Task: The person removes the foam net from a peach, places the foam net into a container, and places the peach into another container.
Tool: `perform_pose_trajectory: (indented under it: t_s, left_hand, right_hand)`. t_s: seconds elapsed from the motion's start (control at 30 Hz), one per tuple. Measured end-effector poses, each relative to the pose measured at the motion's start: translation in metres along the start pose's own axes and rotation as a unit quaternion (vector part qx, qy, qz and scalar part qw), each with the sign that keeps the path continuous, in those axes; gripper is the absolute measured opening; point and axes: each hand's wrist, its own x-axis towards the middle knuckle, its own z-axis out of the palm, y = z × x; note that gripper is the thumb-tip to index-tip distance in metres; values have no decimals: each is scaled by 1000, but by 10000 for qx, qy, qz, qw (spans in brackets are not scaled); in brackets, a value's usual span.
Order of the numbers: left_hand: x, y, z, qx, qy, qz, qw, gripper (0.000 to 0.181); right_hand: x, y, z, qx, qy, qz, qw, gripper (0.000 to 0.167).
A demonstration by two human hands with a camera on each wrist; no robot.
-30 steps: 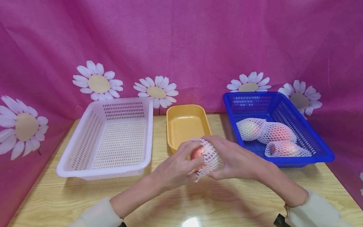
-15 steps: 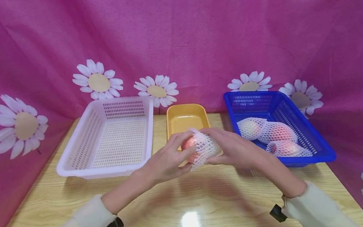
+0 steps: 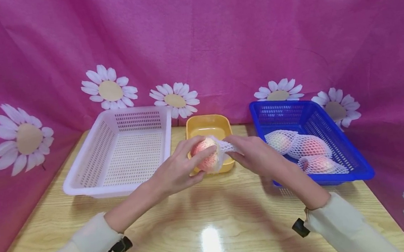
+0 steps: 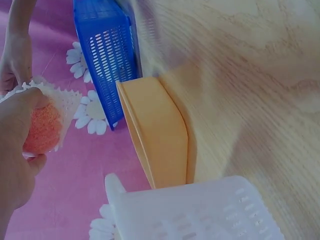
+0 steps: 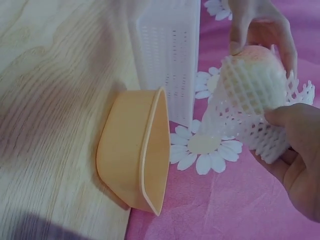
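Observation:
A pink and yellow round fruit point(image 3: 206, 154) is held up by my left hand point(image 3: 178, 166), its fingers curled round it, over the near part of the yellow tray. My right hand point(image 3: 258, 155) pinches the white foam net point(image 3: 227, 146), which stretches off the fruit's right side. In the left wrist view the fruit point(image 4: 44, 129) looks red, and the net point(image 4: 67, 102) fans out around its edge. The right wrist view has the net point(image 5: 250, 90) still around part of the fruit, with my right hand point(image 5: 300, 155) gripping its loose end.
On the left stands a white basket point(image 3: 169, 145) with nothing in it. A yellow tray point(image 3: 208, 121) sits at the middle back. The blue basket point(image 3: 352, 149) on the right contains three netted fruits point(image 3: 310, 147). Behind the table hangs a pink cloth with daisies point(image 3: 194, 42).
Both hands have moved up and away from me, the left one also leftward with the fruit. More of the fruit is bare, and the net is now drawn out narrow toward my right hand.

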Motion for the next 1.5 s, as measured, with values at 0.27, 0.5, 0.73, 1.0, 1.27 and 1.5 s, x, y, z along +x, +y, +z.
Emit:
perform_pose_trajectory:
  t_s: [0.27,0.5,0.73,1.0,1.27,1.5]
  left_hand:
    - [-1,-6,-11,-62,48,-156,9998,67]
    - [-6,-10,-17,74,128,-259,9996,70]
    - [-8,-13,-21,169,125,-346,9992,69]
    - [-13,-17,-24,111,157,-405,9990,70]
    - [-21,-21,-25,139,272,-484,9984,70]
    - [-26,-20,-28,259,137,-672,9973,71]
  right_hand:
    - [12,8,7,-384,391,-109,9984,24]
    - [22,18,16,-476,853,-110,9952,28]
    - [28,26,31,-577,1082,245,9921,30]
    - [34,39,45,-448,1213,648,9895,30]
    - [39,47,60,-445,1061,959,9887,37]
    - [38,52,71,-606,999,989,9882,35]
